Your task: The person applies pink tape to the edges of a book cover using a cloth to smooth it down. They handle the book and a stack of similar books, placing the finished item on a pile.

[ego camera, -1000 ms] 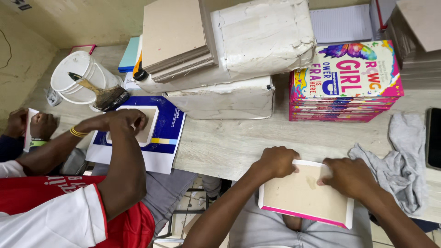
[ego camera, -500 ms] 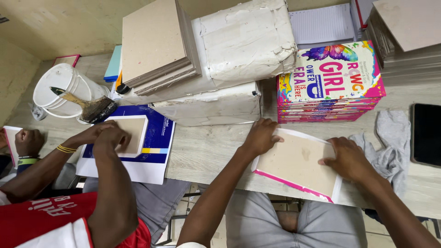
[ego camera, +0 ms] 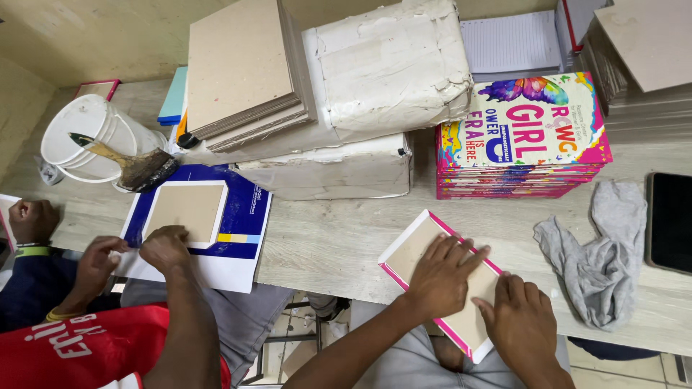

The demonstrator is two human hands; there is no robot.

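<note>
Both hands flat on a pink-edged book cover [ego camera: 414, 248] lying at the near edge of the surface [ego camera: 331, 238], angled, with its near corner hanging off over the lap. Left hand [ego camera: 440, 277] spread wide, palm down on the bare board in the middle, fingers fanned toward the far edge. Right hand [ego camera: 520, 328] just beside it, also open and pressing on the near-right part of the board. Nothing gripped, just pushing down.

Off to the left, a co-worker's hands [ego camera: 137, 256] at the near edge of a blue cover sheet [ego camera: 241, 216] with a board set on it. White bucket [ego camera: 94, 137] with a gluey brush [ego camera: 133, 166] resting across it. Wrapped bundles [ego camera: 389, 65] and a stack of grey boards [ego camera: 241, 65] at the back, pile of colourful books [ego camera: 522, 137] far right, grey rag [ego camera: 602, 252] and a dark tablet [ego camera: 670, 220] beside that.

Possible trouble, just a guess: with that corner overhanging, uneven pressure could tip or slide the cover off the edge. Board could also creep out of square under the palms if glue underneath is wet, leaving a crooked pink margin. Sticky fingers could smudge the pink edge too, and the rag sits a little out of reach.
</note>
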